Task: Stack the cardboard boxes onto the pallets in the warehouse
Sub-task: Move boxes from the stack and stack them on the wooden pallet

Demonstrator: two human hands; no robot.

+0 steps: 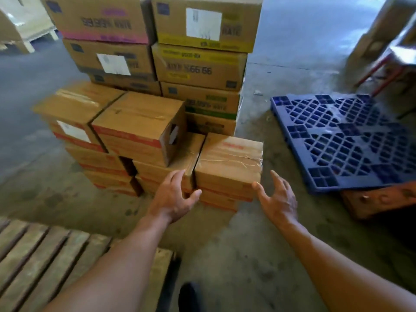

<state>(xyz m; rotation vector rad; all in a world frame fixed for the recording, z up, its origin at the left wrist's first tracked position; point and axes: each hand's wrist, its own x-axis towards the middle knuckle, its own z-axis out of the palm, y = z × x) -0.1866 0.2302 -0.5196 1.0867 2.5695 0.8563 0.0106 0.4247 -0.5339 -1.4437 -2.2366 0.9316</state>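
- The floor (258, 244) is seen bare between wooden pallet (45, 255), near left, and blue pallet (344, 140), right.
- The nearest box (229, 161) is flanked by left hand (173, 195) and right hand (278, 199), both released.

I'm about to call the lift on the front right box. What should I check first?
1. Hands free: left hand and right hand are open and hold nothing. Ok.
2. Grip: both hands are near the front corners of the box, but neither grips it. Not ok.
3. Box top: nothing rests on it and the tape looks intact. Ok.
4. Finger room on the left: the neighbour box sits close, with only a narrow gap. Cannot tell.
5. Drop spot: the wooden pallet shows bare slats. Ok.
6. Box weight: cannot tell.
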